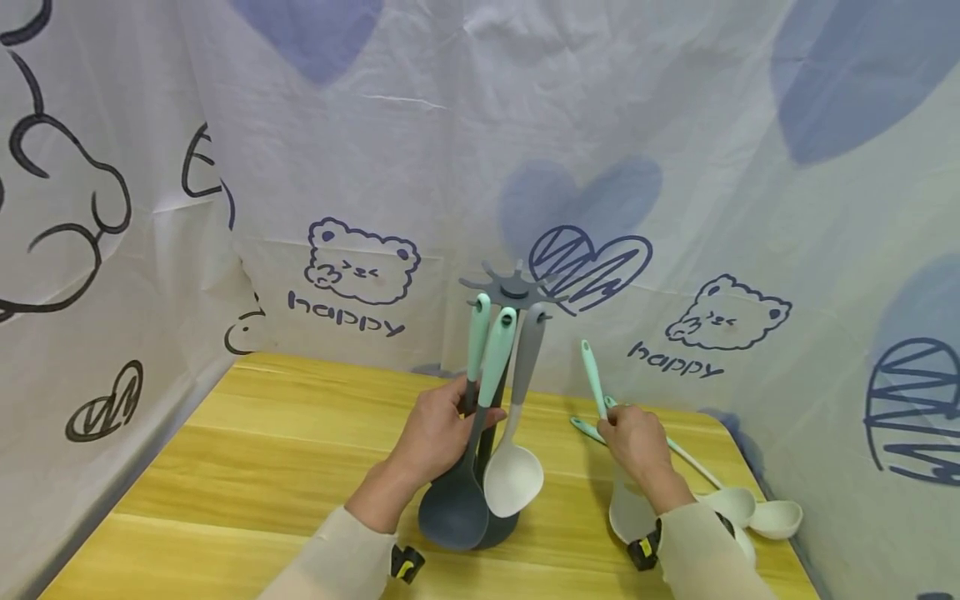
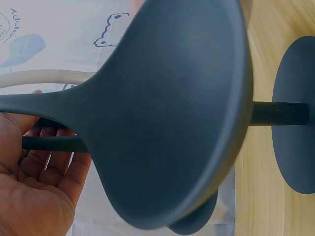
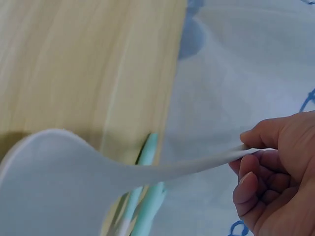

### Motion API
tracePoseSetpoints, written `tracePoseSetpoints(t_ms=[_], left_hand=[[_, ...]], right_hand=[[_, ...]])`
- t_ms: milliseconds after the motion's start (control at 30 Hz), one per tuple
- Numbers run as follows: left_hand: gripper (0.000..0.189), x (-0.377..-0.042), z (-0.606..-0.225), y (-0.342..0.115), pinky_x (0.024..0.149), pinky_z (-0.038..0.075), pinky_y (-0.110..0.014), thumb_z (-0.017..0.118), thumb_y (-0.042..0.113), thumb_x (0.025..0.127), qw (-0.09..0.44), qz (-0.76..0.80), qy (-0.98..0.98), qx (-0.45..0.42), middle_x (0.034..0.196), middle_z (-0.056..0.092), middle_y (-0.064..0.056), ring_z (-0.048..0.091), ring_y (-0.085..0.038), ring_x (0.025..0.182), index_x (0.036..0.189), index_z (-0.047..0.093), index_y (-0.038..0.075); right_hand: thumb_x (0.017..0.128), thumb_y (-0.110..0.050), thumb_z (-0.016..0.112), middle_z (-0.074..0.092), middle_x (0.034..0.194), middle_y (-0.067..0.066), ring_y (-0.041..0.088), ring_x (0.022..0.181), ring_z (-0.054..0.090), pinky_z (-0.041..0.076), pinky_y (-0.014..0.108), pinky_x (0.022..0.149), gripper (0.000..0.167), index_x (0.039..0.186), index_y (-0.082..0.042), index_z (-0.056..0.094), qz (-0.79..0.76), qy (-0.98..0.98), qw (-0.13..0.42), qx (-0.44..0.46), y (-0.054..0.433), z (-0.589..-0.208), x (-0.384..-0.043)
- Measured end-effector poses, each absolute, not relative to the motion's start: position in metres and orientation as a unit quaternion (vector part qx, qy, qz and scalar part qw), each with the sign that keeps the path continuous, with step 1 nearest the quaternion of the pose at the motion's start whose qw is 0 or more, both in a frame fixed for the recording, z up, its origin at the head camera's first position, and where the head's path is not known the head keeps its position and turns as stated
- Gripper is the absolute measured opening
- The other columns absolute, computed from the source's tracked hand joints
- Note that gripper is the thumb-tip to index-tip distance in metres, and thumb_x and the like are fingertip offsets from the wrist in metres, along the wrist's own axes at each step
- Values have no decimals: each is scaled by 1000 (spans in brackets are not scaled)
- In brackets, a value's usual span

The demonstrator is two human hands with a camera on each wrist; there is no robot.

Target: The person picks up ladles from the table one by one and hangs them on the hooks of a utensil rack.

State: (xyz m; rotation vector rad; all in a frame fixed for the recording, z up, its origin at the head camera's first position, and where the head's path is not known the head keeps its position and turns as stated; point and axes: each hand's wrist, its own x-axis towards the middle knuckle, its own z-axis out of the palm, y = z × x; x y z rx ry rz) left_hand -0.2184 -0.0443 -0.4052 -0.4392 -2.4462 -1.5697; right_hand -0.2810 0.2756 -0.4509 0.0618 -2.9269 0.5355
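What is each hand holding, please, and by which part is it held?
The right hand pinches a white utensil by its shaft, near the green handle. The left hand appears to grip a dark utensil by its shaft, behind the ladle.

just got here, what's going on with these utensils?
A person's right hand pinches a white, broad-headed utensil with a mint-green handle. Their left hand holds a dark shaft at the dark gray pronged rack; whether pole or utensil is unclear. Hanging there: a dark ladle and another utensil, both mint-handled, plus a gray-handled white ladle. More white, mint-handled utensils lie rightward on the yellow wood-grain table.
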Motion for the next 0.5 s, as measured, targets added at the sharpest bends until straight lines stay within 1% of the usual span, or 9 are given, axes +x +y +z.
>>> tracePoseSetpoints(t_ms=[100, 200, 333, 367, 500], left_hand=[[19, -219, -406, -44, 59, 47, -30, 84, 27, 92, 101, -532, -827, -149, 78, 63, 4, 57, -17, 72, 90, 66, 20], [19, -219, -406, -44, 59, 46, -30, 84, 27, 92, 102, -532, -827, -150, 79, 63, 5, 58, -17, 73, 90, 67, 20], [19, -219, -406, -44, 59, 46, -30, 84, 27, 92, 104, -532, -827, -150, 78, 63, 5, 57, -17, 73, 90, 67, 20], [19, -218, -406, -44, 59, 45, -30, 84, 27, 92, 104, -531, -827, -149, 78, 63, 5, 57, -17, 72, 90, 66, 20], [20, -218, -406, -43, 59, 45, -30, 84, 27, 92, 105, -528, -829, -149, 77, 61, 5, 56, -17, 71, 89, 65, 20]], right_hand=[[98, -17, 64, 63, 69, 3, 20, 60, 50, 39, 32, 55, 19, 92, -7, 79, 207, -973, 97, 26, 269, -444, -275], [101, -19, 64, 72, 79, 6, 18, 61, 54, 42, 31, 54, 20, 103, -6, 80, 236, -965, 110, 27, 260, -433, -267], [103, -21, 65, 78, 90, 9, 17, 63, 59, 47, 30, 53, 24, 115, -5, 79, 278, -952, 128, 29, 246, -413, -253], [103, -21, 65, 78, 91, 9, 17, 65, 60, 48, 30, 54, 24, 115, -6, 80, 288, -948, 135, 30, 242, -408, -249], [103, -20, 68, 75, 85, 8, 18, 65, 57, 46, 28, 55, 19, 109, -7, 81, 325, -931, 163, 43, 228, -390, -234]])
